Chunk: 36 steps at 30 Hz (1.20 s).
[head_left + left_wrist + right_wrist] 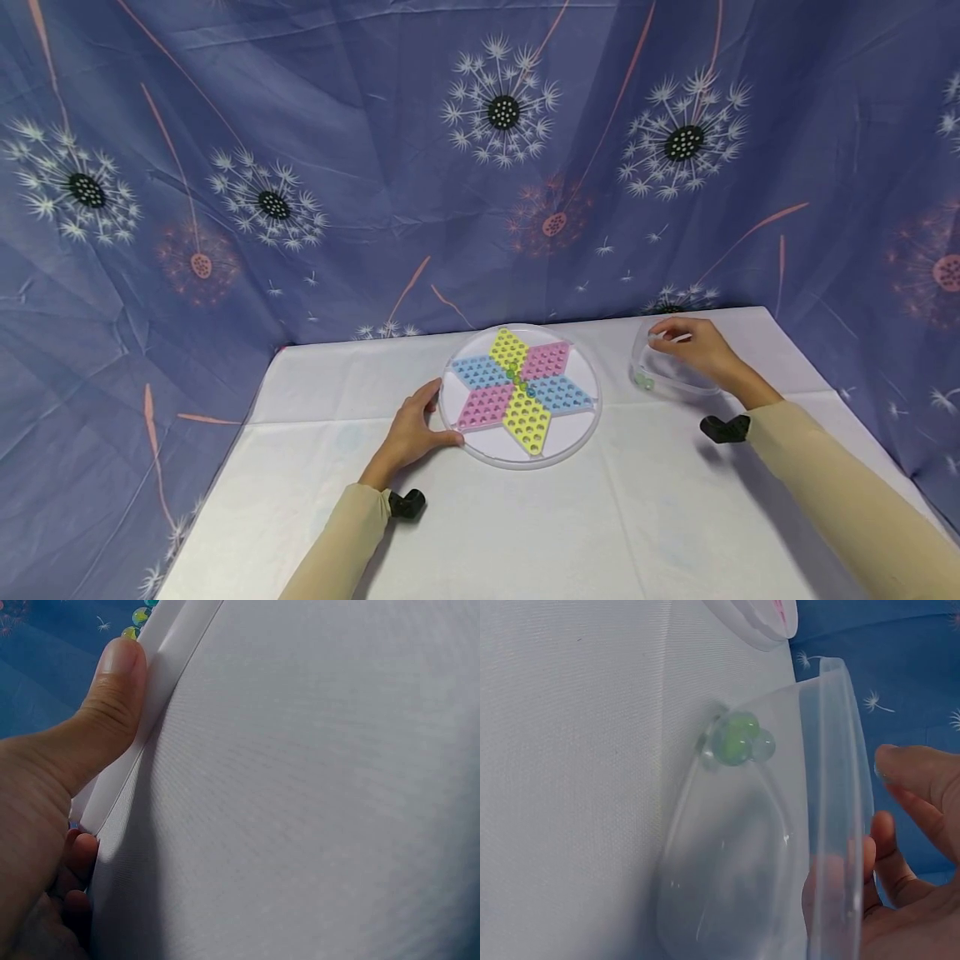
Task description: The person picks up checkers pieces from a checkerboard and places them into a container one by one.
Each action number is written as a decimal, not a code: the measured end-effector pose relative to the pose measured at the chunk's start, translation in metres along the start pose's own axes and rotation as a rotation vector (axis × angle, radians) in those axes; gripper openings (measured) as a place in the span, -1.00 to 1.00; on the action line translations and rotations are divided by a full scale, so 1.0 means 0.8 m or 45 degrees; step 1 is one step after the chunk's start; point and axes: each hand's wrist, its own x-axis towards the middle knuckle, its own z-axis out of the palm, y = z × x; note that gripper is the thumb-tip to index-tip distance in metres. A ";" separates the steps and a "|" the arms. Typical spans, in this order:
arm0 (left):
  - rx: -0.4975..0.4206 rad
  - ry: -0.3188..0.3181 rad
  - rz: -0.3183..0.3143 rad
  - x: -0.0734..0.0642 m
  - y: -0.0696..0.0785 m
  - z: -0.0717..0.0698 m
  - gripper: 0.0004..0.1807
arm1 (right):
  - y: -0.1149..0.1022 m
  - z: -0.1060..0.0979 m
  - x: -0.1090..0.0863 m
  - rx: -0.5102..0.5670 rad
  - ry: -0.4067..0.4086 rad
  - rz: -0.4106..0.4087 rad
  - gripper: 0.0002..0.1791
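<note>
White and round, the raised-rimmed game board [566, 429] lay flat near the middle of the white cloth-covered table [525, 533], its six-pointed star made up of yellow, pink and blue diamonds full of small holes. A short, slanting line of glassy green-and-blue marbles [522, 386] sat across the star's centre. At the board's left edge, the left hand [411, 429] held the rim, its thumb stretched along the near side and its fingers bent at the far left, with a wide gap between them.

Well apart, to the board's right, stood a clear, thin-walled plastic container [678, 387]. Pale green glassy marbles [739, 739] clustered at its end nearest the board, a clearer one touching them. The right hand [697, 346] was at the container's far side, its thumb and fingers bent towards one another; whether a marble was between the tips could not be told.

Both arms wore beige sleeves [847, 492], with a small black device [726, 428] at each wrist. Behind the table hung a blue fabric backdrop [375, 167] printed with white and coral dandelions.
</note>
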 end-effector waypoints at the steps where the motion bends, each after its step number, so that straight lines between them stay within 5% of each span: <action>1: 0.003 0.000 0.002 0.000 0.000 0.000 0.25 | 0.000 0.001 0.001 0.003 -0.009 0.005 -0.54; 36: 0.004 0.006 0.009 0.000 0.000 -0.001 0.25 | 0.000 0.005 -0.001 -0.047 -0.028 0.054 -0.54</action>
